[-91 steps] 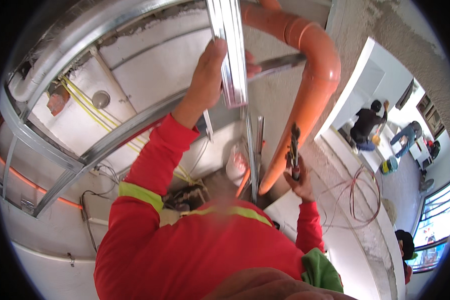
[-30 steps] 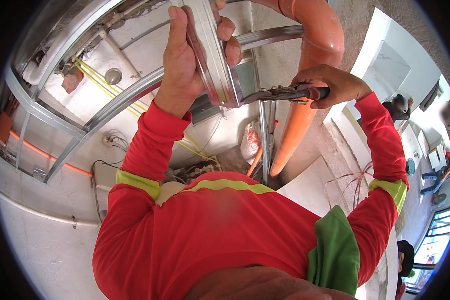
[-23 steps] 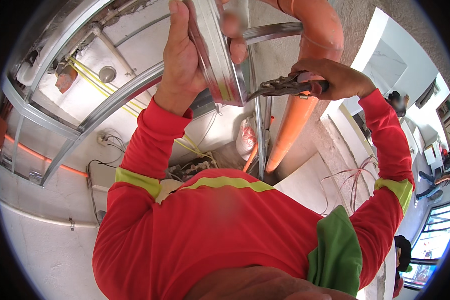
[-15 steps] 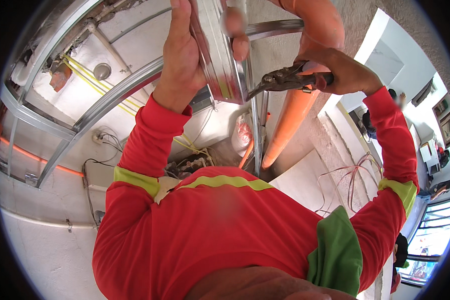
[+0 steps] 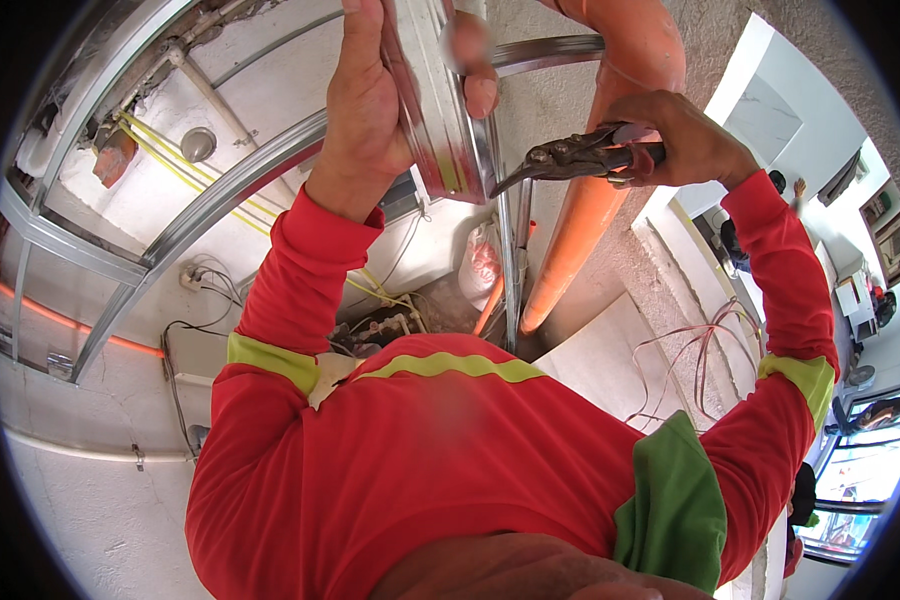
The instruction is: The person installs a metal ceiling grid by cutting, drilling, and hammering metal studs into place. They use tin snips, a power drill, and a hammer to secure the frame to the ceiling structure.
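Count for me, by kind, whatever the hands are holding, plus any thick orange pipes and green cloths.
Metal channel, in the left hand: 1
Plier-like tool, in the right hand: 1
Thick orange pipe: 1
Green cloth: 1
Total: 4

Metal channel (image 5: 433, 110): no lettering we can read
Snips (image 5: 562, 158): no markings we can make out
Orange pipe (image 5: 578, 240): nothing legible to us
Red shirt (image 5: 370, 480): no print we can read
Window (image 5: 867, 470): too small and bright for us
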### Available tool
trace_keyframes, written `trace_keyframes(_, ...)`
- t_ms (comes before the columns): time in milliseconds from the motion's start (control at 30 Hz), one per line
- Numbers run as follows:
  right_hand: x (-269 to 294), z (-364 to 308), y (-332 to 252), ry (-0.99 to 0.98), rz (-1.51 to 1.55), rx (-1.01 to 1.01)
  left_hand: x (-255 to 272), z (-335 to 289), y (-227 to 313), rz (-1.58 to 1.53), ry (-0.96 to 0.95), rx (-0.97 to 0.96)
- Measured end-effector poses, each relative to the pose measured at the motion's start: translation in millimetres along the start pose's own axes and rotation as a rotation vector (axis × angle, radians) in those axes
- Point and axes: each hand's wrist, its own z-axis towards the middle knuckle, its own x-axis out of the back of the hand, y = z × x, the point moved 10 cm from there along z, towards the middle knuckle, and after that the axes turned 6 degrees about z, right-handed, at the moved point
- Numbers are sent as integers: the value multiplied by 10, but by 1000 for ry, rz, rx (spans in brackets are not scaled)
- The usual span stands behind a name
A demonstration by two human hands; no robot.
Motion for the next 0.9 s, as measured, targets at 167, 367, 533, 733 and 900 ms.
trace_keyframes(167, -34, -35, -4, 45, 59, 7, 28, 0, -18, -11, 2, 10)
trace_keyframes(367, -134, -85, -1, 53, 41, 44, 61, -17, -16, -7, 15, 22)
trace_keyframes(533, -170, -129, -132, 134, -30, 174, 35, -11, -24, 12, 8, 13)
trace_keyframes(733, -207, -37, -52, 54, 2, 28, 27, -5, -57, -33, 16, 41)
trace_keyframes(900, -145, 13, -161, 22, -165, 56, 58, -9, -41, 14, 37, 46)
